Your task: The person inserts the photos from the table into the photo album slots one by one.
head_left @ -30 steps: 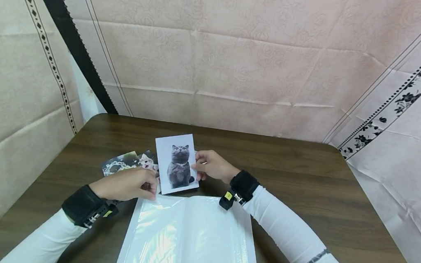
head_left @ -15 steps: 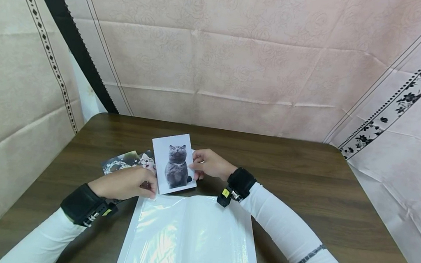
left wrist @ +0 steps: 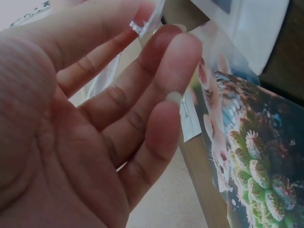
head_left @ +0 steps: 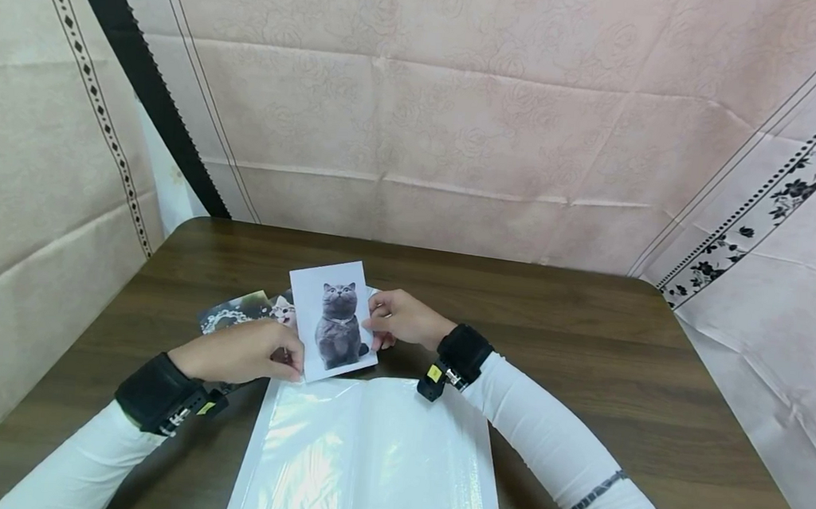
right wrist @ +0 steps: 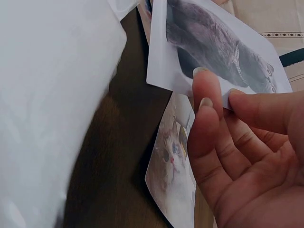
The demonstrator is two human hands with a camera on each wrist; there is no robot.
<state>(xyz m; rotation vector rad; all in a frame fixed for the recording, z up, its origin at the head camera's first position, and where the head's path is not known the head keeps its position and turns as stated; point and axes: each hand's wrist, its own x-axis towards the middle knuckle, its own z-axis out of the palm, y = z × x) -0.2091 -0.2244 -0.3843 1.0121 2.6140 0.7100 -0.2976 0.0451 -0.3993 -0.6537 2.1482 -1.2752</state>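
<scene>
My right hand (head_left: 406, 318) pinches the right edge of a photo of a grey cat (head_left: 338, 325), tilted above the far edge of an open photo album (head_left: 302, 454). In the right wrist view, the thumb and fingers meet on that photo (right wrist: 216, 42). My left hand (head_left: 249, 350) is at the top left of the album's left page. The left wrist view shows its thumb and forefinger pinching the edge of a clear plastic sleeve (left wrist: 154, 20). The photo's lower left corner is right beside the left fingertips. Both visible album pages are glossy clear pockets.
Beyond the album lie more photos: one with pale flowers (head_left: 226, 316), a kitten picture (head_left: 283, 310) partly covered, and a fluffy cat (right wrist: 168, 161). A succulent photo (left wrist: 259, 166) shows near the left hand. The brown wooden table (head_left: 629, 368) meets a cloth backdrop (head_left: 461, 131).
My right hand has moved slightly left with the grey cat photo, bringing its lower left corner closer to the left fingertips. The left hand has stayed almost still at the sleeve.
</scene>
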